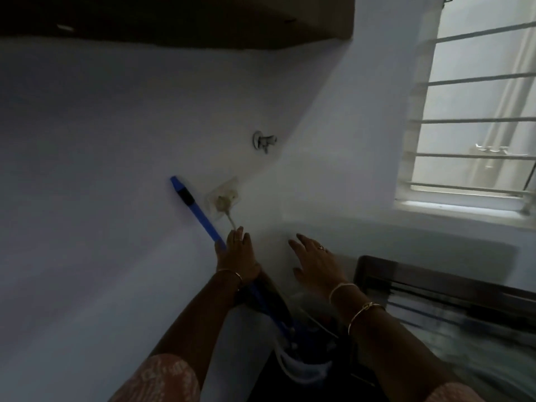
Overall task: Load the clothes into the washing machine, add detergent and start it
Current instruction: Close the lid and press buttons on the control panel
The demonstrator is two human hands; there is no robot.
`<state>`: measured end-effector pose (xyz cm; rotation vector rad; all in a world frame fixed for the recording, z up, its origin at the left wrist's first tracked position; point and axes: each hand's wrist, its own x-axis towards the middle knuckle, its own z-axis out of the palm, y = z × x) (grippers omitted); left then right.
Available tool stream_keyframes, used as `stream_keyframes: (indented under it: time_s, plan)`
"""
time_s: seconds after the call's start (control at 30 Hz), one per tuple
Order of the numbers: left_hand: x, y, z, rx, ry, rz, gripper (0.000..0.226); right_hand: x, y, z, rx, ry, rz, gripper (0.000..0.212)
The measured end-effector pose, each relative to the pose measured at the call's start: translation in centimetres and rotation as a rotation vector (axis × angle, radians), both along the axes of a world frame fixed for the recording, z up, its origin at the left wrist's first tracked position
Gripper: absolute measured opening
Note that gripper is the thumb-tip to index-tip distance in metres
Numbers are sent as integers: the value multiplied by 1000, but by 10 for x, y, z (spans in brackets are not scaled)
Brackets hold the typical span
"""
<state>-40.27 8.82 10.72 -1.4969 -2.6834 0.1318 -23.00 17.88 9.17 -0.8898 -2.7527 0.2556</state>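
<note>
Both hands are up by the wall, apart from each other, and neither is holding anything that I can make out. The left hand (pixel 237 253) has its fingers straight, the tips right at the pale cord (pixel 232 221) hanging from the wall socket (pixel 223 197) just beyond them. A blue pole (pixel 200 211) leans on the wall and runs under that hand. I can't tell if the palm actually touches it. There's a black band on the pole that might be a label, but it's way too blurry to read.

The right hand (pixel 316 259) is loose, with its fingers spread and the palm facing the wall. Just to its right and a bit nearer is a dark-framed glassy lid, which looks like the washing machine (pixel 377 266), though it's heavily smeared.

Below and between the wrists sits a white bucket (pixel 304 369), which the pole runs down into. A ledge edge (pixel 377 224) runs just past the right fingertips, with the barred window (pixel 475 120) above it. A tap (pixel 264 140) sits well beyond the left hand. There's lots of bare wall (pixel 87 169) to the left of the left hand, and a dark shelf (pixel 174 18) way overhead.
</note>
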Motion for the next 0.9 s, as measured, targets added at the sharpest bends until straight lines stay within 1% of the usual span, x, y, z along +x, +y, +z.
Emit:
stream_keyframes:
  time_s: [0.1,0.27,0.33,0.4,0.47,0.57,0.73,0.9]
  plan:
    - [-35,23,11,-73,133,-25,82,-38,20,1,-18,35,8,70]
    - [-85,70,22,-128,395,-88,79,-84,54,5,-22,27,28,69]
    - [-101,89,19,-167,465,-104,74,-97,68,1,-13,13,33,68]
    - [-115,103,14,-205,496,-111,70,-107,81,-6,-17,-16,45,68]
    - [-128,114,5,-254,543,-108,73,-115,92,-14,-28,-36,59,67]
    - [-145,123,-6,-338,661,-118,77,-124,103,-23,-39,-36,58,65]
    - [-157,131,-9,-386,753,-116,72,-132,108,-24,-60,-18,37,62]
    - [-153,143,-15,-421,717,-10,60,-139,111,-23,-51,-19,42,62]
